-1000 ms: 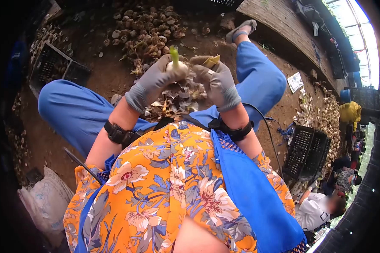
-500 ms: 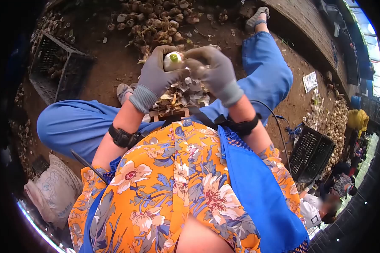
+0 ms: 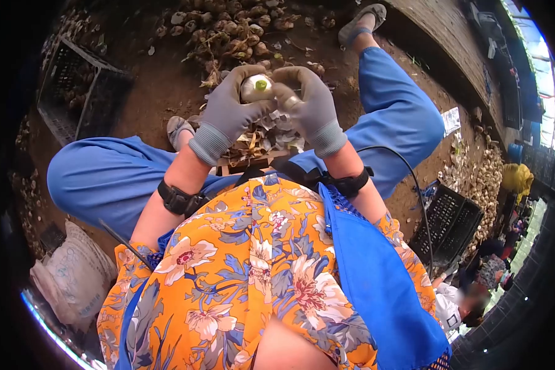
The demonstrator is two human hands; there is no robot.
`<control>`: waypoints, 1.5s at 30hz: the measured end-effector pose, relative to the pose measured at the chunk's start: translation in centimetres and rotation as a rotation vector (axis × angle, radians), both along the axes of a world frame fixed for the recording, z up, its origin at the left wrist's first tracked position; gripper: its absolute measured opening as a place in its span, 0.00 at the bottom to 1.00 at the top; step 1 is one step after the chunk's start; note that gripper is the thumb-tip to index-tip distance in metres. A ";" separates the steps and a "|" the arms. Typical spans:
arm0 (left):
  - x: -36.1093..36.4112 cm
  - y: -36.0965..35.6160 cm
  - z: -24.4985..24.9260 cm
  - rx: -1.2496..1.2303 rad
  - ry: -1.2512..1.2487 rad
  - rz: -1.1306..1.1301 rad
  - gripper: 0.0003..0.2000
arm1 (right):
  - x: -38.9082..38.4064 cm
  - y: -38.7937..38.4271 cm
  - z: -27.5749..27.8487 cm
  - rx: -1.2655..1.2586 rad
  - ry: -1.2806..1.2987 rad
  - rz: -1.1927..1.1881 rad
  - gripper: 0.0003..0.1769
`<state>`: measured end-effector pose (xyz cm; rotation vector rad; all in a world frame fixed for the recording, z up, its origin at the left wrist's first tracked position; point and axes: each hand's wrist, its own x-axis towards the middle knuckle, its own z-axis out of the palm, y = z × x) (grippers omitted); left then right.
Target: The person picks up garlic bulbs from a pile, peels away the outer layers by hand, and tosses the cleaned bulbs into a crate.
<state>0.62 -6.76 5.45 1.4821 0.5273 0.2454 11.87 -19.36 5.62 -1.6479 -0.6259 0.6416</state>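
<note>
A white garlic bulb (image 3: 249,92) with a green cut stem faces up between my gloved hands. My left hand (image 3: 235,102) wraps round it from the left, with the thumb across its lower side. From the right, my right hand (image 3: 308,102) presses against the bulb with curled fingers and thumb; its fingertips are slightly blurred. Dry husks and peelings (image 3: 262,139) lie below my hands, between my legs. Just beyond them rises a heap of garlic bulbs (image 3: 228,34) on the dirt floor.
A black plastic crate (image 3: 89,102) leans at the left, and another crate (image 3: 447,225) stands at the right. Beyond that lies more garlic (image 3: 484,185). A white sack (image 3: 74,277) sits at lower left. A person in white (image 3: 453,305) is at lower right.
My right hand has shifted slightly left, closer against the bulb. The bulb has turned a little, its green stem now facing up more. My legs have spread slightly.
</note>
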 end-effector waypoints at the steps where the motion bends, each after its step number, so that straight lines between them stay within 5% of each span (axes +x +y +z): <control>1: -0.1 0.0 -0.5 0.028 -0.046 0.000 0.28 | -0.3 0.2 0.2 0.022 -0.058 0.009 0.06; 7: -0.7 0.5 -0.5 -0.187 -0.034 -0.044 0.29 | 1.1 1.6 -1.6 -0.037 0.013 -0.087 0.07; 10: -1.5 1.2 -1.9 0.014 0.083 0.000 0.28 | -0.5 1.6 -0.4 0.023 0.049 0.053 0.07; 14: -2.1 1.4 -1.2 0.187 0.199 -0.003 0.26 | -1.4 2.6 -0.8 -0.048 -0.505 0.147 0.06; 18: -2.4 1.6 -2.2 0.027 0.146 0.054 0.25 | -1.4 3.7 -2.2 -0.136 -0.582 0.050 0.05; 19: -2.3 1.6 -2.6 -0.043 0.062 0.090 0.25 | -1.1 3.6 -2.3 -0.135 -0.584 0.053 0.05; 21: -2.6 2.0 -3.0 -0.113 -0.019 0.136 0.25 | -0.7 3.4 -2.2 -0.187 -0.110 0.067 0.09; 24: -2.8 2.3 -3.4 0.055 0.085 0.108 0.25 | -2.1 3.5 -1.8 -0.041 -0.127 0.126 0.12; 25: -2.8 2.3 -3.5 0.169 0.119 0.105 0.25 | -2.1 3.8 -1.2 0.013 -0.536 0.146 0.12; 28: -2.8 2.3 -3.5 0.217 0.130 0.104 0.25 | -1.9 4.4 -1.6 -0.019 -0.691 0.167 0.12; 30: -2.8 2.3 -3.4 0.153 0.106 0.109 0.25 | -1.5 4.3 -1.8 -0.047 -0.627 0.129 0.10; 33: -2.7 2.3 -2.9 0.052 0.052 0.077 0.26 | 0.3 3.9 -2.8 -0.127 -0.063 -0.064 0.12; 36: -2.5 2.2 -2.7 -0.096 0.012 0.089 0.28 | -0.4 3.2 -2.2 -0.004 0.162 0.001 0.16; 38: -2.4 2.0 -3.0 0.015 0.036 0.060 0.28 | -1.3 3.0 -0.9 -0.086 -0.089 0.149 0.18; 42: -2.1 2.2 -2.8 0.079 0.080 0.033 0.30 | 0.0 3.5 -4.2 -0.023 -0.030 0.028 0.16; 45: -2.0 1.9 -2.6 -0.300 -0.078 -0.028 0.35 | 0.5 3.3 -4.5 0.009 0.012 -0.053 0.14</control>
